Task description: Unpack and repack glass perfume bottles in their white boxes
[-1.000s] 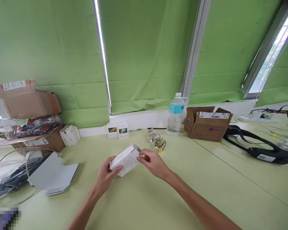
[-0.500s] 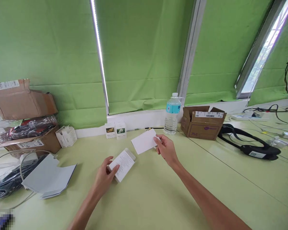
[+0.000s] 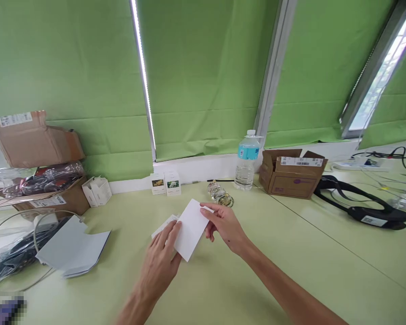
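Observation:
A blank white card (image 3: 191,230), perhaps a folded sheet of paper, is tilted between my two hands above the table. My right hand (image 3: 228,228) pinches its upper right edge between thumb and fingers. At the card's lower left edge is my left hand (image 3: 162,257), its fingers on the near face and the thumb below. Just behind the left fingers lies a small white box (image 3: 164,224), mostly covered by that hand and the card. Shiny gold and silver pieces (image 3: 220,194) lie in a row beyond the right hand.
Two small white picture boxes (image 3: 165,184) stand by the wall. A water bottle (image 3: 246,160), an open carton (image 3: 292,174) and a black headset (image 3: 362,203) are to the right. Cardboard boxes (image 3: 37,144), white sheets (image 3: 74,246) and bagged cables (image 3: 23,246) crowd the left.
My left hand has let go of the printed white box and moved onto the card. My right hand has brought the card left and down, turning it more upright. The shiny pieces are now uncovered.

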Motion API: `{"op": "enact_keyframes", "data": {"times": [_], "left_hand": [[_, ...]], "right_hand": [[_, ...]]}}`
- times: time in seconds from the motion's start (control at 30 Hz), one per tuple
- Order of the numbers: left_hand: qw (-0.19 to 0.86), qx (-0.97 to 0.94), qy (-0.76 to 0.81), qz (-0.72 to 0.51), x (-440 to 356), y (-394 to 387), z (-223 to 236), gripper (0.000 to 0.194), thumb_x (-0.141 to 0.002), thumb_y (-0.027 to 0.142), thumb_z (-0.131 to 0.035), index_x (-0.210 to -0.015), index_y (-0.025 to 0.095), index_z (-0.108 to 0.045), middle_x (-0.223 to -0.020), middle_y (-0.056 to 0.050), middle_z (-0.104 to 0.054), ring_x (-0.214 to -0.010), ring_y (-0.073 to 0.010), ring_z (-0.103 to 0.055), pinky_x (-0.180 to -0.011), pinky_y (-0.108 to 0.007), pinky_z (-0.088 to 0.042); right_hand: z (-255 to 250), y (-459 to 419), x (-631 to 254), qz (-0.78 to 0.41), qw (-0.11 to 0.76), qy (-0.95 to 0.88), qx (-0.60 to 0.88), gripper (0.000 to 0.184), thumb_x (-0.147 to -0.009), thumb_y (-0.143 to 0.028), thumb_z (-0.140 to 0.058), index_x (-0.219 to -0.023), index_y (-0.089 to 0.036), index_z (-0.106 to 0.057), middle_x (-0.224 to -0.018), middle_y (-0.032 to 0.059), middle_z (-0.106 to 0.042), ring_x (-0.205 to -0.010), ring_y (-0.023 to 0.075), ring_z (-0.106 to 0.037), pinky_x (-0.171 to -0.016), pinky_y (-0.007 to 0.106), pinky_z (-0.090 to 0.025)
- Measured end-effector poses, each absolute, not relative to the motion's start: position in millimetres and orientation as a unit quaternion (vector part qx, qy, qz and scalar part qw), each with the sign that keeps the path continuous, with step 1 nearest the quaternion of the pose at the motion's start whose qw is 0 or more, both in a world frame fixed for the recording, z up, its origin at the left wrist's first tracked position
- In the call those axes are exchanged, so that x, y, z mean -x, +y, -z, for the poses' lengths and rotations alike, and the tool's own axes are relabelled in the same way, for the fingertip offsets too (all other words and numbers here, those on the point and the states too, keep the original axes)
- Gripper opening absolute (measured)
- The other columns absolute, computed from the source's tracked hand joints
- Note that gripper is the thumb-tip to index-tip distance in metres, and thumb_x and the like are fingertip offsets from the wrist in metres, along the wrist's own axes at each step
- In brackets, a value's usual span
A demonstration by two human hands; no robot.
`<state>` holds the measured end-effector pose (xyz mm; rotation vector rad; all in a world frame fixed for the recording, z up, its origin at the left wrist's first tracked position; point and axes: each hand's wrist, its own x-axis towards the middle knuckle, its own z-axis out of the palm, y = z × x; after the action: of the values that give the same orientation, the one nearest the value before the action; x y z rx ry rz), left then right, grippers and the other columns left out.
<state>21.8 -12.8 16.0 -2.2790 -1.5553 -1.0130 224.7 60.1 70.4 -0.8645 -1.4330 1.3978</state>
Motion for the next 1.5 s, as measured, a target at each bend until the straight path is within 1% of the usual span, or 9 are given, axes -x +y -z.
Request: {"op": "enact_keyframes", "data": {"times": [0.27, 0.4, 0.5, 0.6, 0.73, 0.87, 1.03, 1.3, 1.5], "left_hand": [[-0.002, 0.671, -0.596, 0.441, -4, -9, -23, 0.047, -0.084, 0.008, -0.037, -0.123, 0.026, -0.056, -0.121, -0.004, -0.065, -0.099, -0.0179, -0.066, -0.075, -0.026, -0.052], [-0.055, 0.594, -0.654, 0.466, -1, -7, -29, 0.028, -0.093, 0.030, -0.039, -0.097, 0.021, -0.065, -0.081, -0.005, -0.071, -0.068, -0.0182, -0.065, -0.058, -0.026, -0.046], [-0.072, 0.533, -0.681, 0.497, -2, -6, -32, 0.035, -0.092, 0.044, -0.043, -0.071, 0.020, -0.058, -0.051, 0.000, -0.056, -0.049, -0.0164, -0.054, -0.047, -0.026, -0.036], [-0.135, 0.486, -0.635, 0.584, -4, -5, -37, 0.028, -0.088, 0.047, -0.051, -0.099, 0.021, -0.053, -0.068, 0.000, -0.065, -0.049, -0.0149, -0.056, -0.045, -0.024, -0.036], [-0.207, 0.432, -0.547, 0.687, -8, -6, -41, 0.053, -0.085, 0.043, -0.058, -0.124, 0.028, -0.024, -0.113, -0.010, -0.064, -0.050, -0.0095, -0.060, -0.045, -0.021, -0.044], [-0.161, 0.461, -0.519, 0.702, -7, -6, -34, 0.045, -0.085, 0.041, -0.058, -0.116, 0.027, -0.029, -0.107, -0.007, -0.063, -0.044, -0.0044, -0.053, -0.044, -0.020, -0.046], [-0.237, 0.509, -0.559, 0.610, -1, -2, -34, 0.028, -0.086, 0.045, -0.054, -0.101, 0.022, -0.056, -0.068, 0.003, -0.060, -0.059, -0.0126, -0.063, -0.060, -0.027, -0.057], [-0.482, 0.465, -0.448, 0.592, 4, 0, -42, 0.081, -0.070, 0.032, -0.077, -0.139, 0.027, -0.035, -0.131, -0.011, -0.057, -0.096, -0.0234, -0.068, -0.082, -0.036, -0.056], [-0.524, 0.448, -0.401, 0.603, 7, 1, -37, 0.094, -0.068, 0.033, -0.079, -0.145, 0.032, -0.026, -0.139, -0.012, -0.051, -0.107, -0.0258, -0.065, -0.088, -0.035, -0.053]], "right_hand": [[-70, 58, -221, -0.491, 0.397, -0.682, 0.370, 0.047, -0.090, -0.056, -0.045, -0.108, -0.019, -0.068, -0.089, 0.0060, -0.068, -0.048, 0.0094, -0.054, -0.036, 0.021, -0.036], [-67, 52, -215, -0.332, 0.420, -0.752, 0.385, 0.039, -0.090, -0.051, -0.048, -0.090, -0.022, -0.074, -0.113, 0.0086, -0.064, -0.085, 0.0182, -0.063, -0.058, 0.025, -0.050], [-62, 48, -211, -0.328, 0.415, -0.760, 0.378, 0.031, -0.087, -0.047, -0.055, -0.087, -0.023, -0.075, -0.127, 0.0084, -0.057, -0.108, 0.0237, -0.057, -0.075, 0.030, -0.055], [-54, 52, -209, -0.476, 0.375, -0.701, 0.375, 0.029, -0.082, -0.046, -0.061, -0.083, -0.018, -0.071, -0.109, 0.0089, -0.066, -0.087, 0.0217, -0.065, -0.066, 0.033, -0.059], [-43, 62, -210, -0.596, 0.370, -0.604, 0.377, 0.026, -0.072, -0.038, -0.071, -0.084, -0.015, -0.071, -0.087, 0.0064, -0.071, -0.075, 0.0198, -0.068, -0.066, 0.035, -0.061], [-42, 67, -213, -0.614, 0.388, -0.578, 0.372, 0.023, -0.071, -0.031, -0.073, -0.086, -0.015, -0.074, -0.091, 0.0086, -0.074, -0.084, 0.0221, -0.069, -0.080, 0.038, -0.058], [-44, 71, -217, -0.561, 0.421, -0.592, 0.397, 0.021, -0.073, -0.031, -0.071, -0.087, -0.017, -0.076, -0.098, 0.0081, -0.074, -0.090, 0.0228, -0.067, -0.083, 0.037, -0.055], [-43, 79, -224, -0.550, 0.435, -0.593, 0.395, 0.035, -0.070, -0.030, -0.074, -0.103, -0.018, -0.073, -0.098, 0.0059, -0.073, -0.094, 0.0212, -0.066, -0.091, 0.037, -0.052], [-42, 82, -226, -0.603, 0.428, -0.567, 0.363, 0.037, -0.070, -0.030, -0.075, -0.105, -0.017, -0.072, -0.106, 0.0082, -0.072, -0.101, 0.0243, -0.066, -0.097, 0.042, -0.050]]}}
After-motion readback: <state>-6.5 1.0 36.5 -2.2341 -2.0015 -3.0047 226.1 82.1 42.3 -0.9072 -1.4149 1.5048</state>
